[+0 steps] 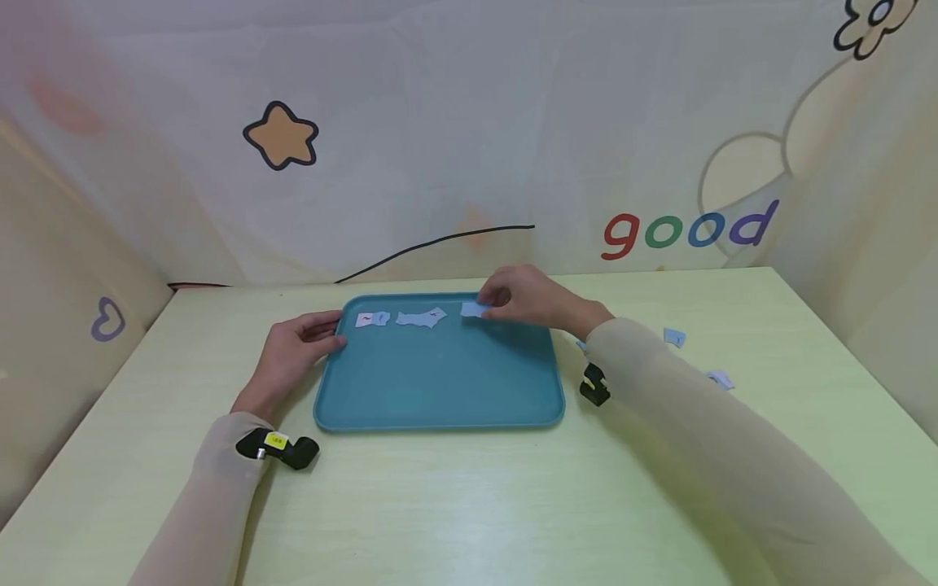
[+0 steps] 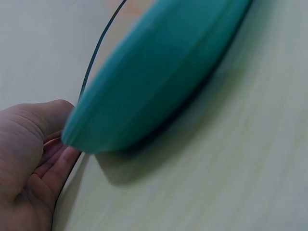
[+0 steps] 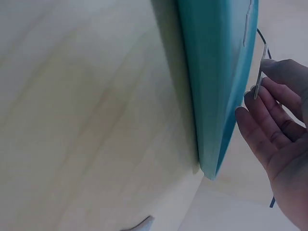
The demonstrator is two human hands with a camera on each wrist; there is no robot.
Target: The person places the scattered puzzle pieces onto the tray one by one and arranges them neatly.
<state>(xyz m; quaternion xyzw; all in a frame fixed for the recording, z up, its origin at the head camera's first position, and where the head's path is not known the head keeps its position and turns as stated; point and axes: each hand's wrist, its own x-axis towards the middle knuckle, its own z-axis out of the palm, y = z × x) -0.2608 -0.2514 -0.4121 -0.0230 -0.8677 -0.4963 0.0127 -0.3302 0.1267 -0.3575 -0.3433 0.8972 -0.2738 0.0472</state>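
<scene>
A blue-green tray [image 1: 440, 382] lies flat on the table. My left hand [image 1: 291, 358] grips its left rim, and the left wrist view shows the thumb [image 2: 48, 115] on one side of the edge with the fingers on the other. Over the tray's far right part, my right hand [image 1: 522, 295] pinches a small pale-blue paper piece [image 1: 472, 310] between thumb and fingertips. The right wrist view shows this piece [image 3: 260, 72] edge-on, above the tray. To its left, two joined paper pieces [image 1: 372, 319] and a longer jagged paper strip [image 1: 421, 317] lie along the tray's far side.
Right of the tray, loose paper pieces lie on the table: one [image 1: 674, 337] beyond the right forearm, another [image 1: 721, 379] nearer, and one [image 1: 582, 346] partly hidden by the sleeve. A printed cloth [image 1: 440, 122] hangs behind the table.
</scene>
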